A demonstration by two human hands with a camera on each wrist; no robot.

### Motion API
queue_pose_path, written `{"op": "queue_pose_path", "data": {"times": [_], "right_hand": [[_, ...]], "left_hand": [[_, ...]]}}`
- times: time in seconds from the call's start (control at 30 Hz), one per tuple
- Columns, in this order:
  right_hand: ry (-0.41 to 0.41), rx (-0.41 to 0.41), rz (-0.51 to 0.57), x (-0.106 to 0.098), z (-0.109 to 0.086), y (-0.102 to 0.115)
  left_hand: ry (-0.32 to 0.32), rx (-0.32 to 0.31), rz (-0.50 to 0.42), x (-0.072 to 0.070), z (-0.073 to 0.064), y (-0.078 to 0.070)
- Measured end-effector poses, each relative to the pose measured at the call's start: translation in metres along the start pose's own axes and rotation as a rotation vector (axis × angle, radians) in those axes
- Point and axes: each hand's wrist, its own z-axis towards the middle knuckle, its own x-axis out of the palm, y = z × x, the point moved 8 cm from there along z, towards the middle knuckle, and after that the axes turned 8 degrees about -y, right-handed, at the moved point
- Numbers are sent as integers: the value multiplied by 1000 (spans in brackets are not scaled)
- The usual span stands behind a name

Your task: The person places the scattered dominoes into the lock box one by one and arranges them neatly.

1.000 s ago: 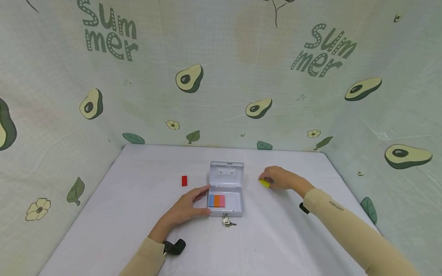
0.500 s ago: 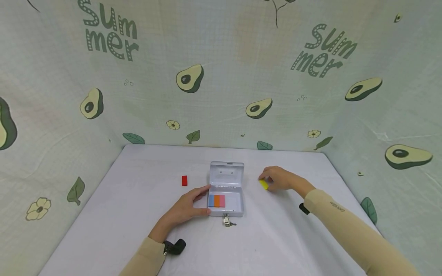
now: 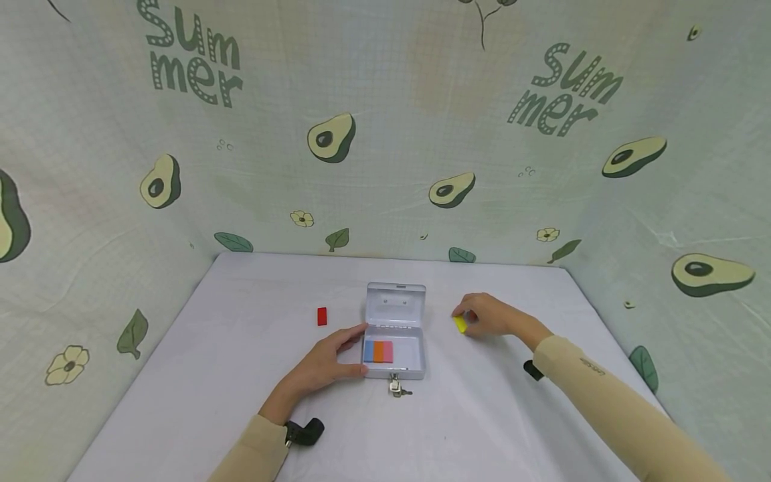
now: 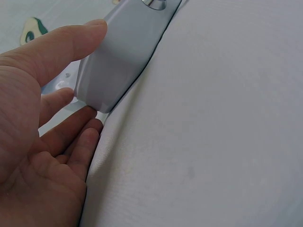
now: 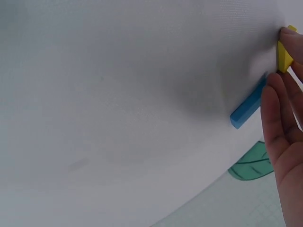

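My left hand (image 3: 328, 358) rests against the left side of a small hinged metal box (image 3: 415, 373), its lid raised. In the left wrist view the thumb lies along the box (image 4: 125, 52), the other fingers loosely bent beside it. Blue (image 3: 369, 351), orange (image 3: 378, 351) and pink (image 3: 388, 351) blocks lie side by side inside, at the left. To the right of the box, my right hand (image 3: 490, 316) pinches a yellow block (image 3: 460, 324) between thumb and fingers. A blue block (image 5: 248, 108) lies on the cloth by its other fingers, hidden in the head view.
A red block (image 3: 322, 316) lies left of the box on the white tablecloth (image 3: 271, 288). At the box's front hangs a latch with a key (image 3: 397, 386). Patterned fabric (image 3: 385, 147) walls enclose the table's back and sides.
The yellow block turns slightly in my right hand's fingers and shifts a little toward the table's front. My left hand and the box stay where they were.
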Motion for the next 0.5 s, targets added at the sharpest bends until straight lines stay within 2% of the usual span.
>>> {"op": "queue_pose_path", "data": {"times": [0.5], "right_hand": [[-101, 47, 94, 0, -9, -7]], "left_hand": [[4, 10, 6, 0, 0, -1]]}}
